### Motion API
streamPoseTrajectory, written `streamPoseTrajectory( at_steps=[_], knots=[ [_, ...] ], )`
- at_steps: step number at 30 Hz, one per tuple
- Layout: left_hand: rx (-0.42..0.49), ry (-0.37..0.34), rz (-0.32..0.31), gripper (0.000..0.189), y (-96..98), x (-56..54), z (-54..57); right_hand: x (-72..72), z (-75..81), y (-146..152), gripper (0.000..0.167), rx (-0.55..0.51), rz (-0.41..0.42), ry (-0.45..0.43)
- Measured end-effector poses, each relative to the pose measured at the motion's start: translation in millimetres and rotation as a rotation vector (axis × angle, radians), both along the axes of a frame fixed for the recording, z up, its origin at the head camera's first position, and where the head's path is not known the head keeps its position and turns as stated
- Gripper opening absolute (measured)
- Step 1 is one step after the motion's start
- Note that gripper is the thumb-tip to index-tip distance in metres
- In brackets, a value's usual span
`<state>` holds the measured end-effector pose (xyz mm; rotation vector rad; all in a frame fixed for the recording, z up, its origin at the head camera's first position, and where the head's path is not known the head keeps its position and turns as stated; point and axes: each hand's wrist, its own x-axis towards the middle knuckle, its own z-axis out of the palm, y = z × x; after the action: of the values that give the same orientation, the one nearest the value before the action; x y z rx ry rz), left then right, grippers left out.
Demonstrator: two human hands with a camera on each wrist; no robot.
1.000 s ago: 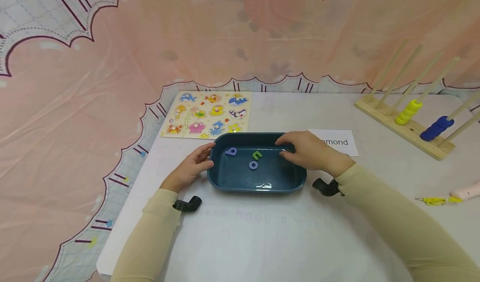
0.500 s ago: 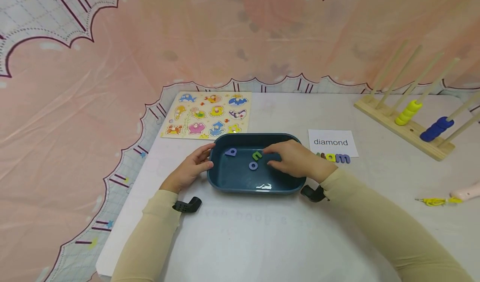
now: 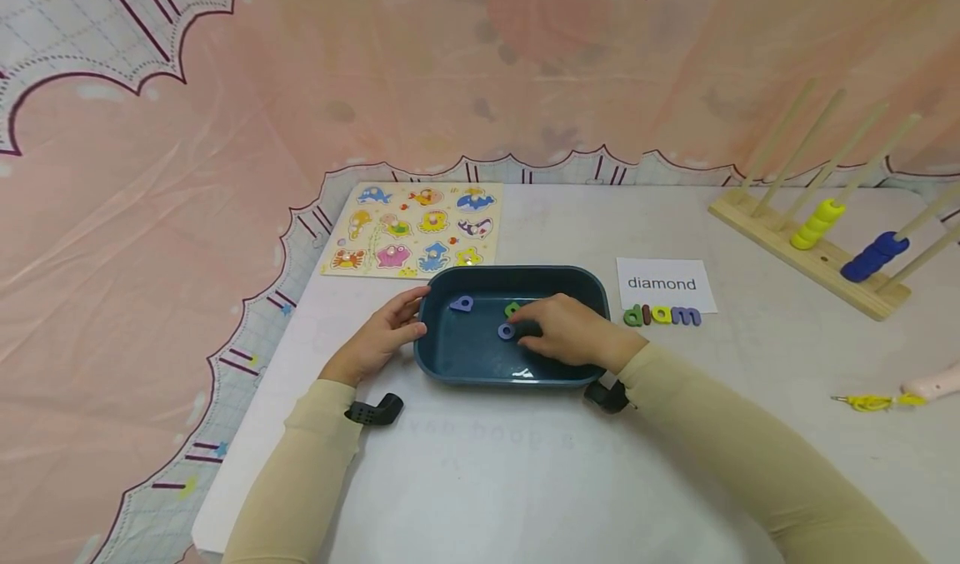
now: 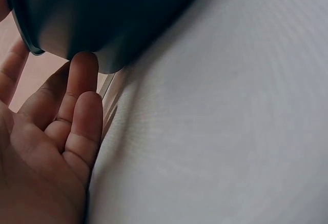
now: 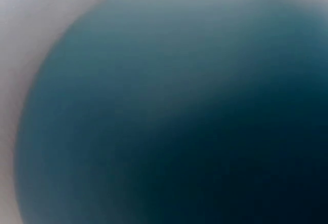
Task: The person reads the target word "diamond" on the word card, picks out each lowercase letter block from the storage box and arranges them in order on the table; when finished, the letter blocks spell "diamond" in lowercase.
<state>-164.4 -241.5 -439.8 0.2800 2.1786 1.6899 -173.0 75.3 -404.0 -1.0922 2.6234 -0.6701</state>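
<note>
Inside Was the Right Hand [image 3: 566, 331], Outside Was the Left Hand [image 3: 378, 335]

Specifically, the dark blue tray [image 3: 461, 357] sat on the white table [image 3: 525, 481] before me and contained three loose letter pieces. My right hand entered the tray from its right end. Index finger and thumb were bent and parted, with a gap between their tips. The violet-blue letter "o" [image 3: 501, 332] lay at this gap; contact with my fingertips could not be confirmed. The green letter "n" [image 3: 512, 306] lay just beyond the index finger, which covered part of it. The purple letter [image 3: 457, 305] lay near the far left corner, well apart from the right hand.

My left hand was positioned at the tray's left end. Its fingers were loosely extended, and fingertips rested against the outer wall. The right wrist view was blurred; my fingers could not be made out in it.

To the right of the tray, a card [image 3: 660, 269] read "diamond". Along its lower edge, four pieces formed a row, left to right: green "d" [image 3: 638, 314], dark "i" [image 3: 647, 315], yellow "a" [image 3: 667, 316], purple "m" [image 3: 686, 311]. A sea-animal puzzle board [image 3: 378, 272] lay behind the tray, to the left. A wooden peg stand [image 3: 832, 267], loaded with yellow beads [image 3: 817, 224] and blue beads [image 3: 873, 257], stood at far right.
</note>
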Motion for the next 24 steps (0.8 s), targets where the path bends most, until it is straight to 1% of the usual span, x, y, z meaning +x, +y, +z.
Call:
streamPoseTrajectory(
  at_steps=[6,10,15,21,24],
  knots=[
    [0.003,-0.005,0.002,0.062,1.3,1.8,3.1,-1.0,-7.2,-4.2,0.034,0.009,-0.007,-0.059],
    [-0.009,-0.008,0.01,0.063,0.9,2.2,3.4,-2.1,-9.8,-5.9,0.035,0.024,-0.012,-0.077],
    [-0.018,-0.013,0.021,0.063,0.9,1.9,2.7,-2.9,-11.2,-6.7,0.035,0.026,-0.013,-0.082],
    [-0.001,-0.004,0.014,0.063,1.2,1.9,1.6,-2.1,-10.8,-6.2,0.031,0.006,-0.009,-0.052],
    [-0.003,-0.001,0.014,0.062,1.1,1.6,0.9,-2.1,-10.7,-6.1,0.031,0.001,-0.013,-0.049]
  ],
)
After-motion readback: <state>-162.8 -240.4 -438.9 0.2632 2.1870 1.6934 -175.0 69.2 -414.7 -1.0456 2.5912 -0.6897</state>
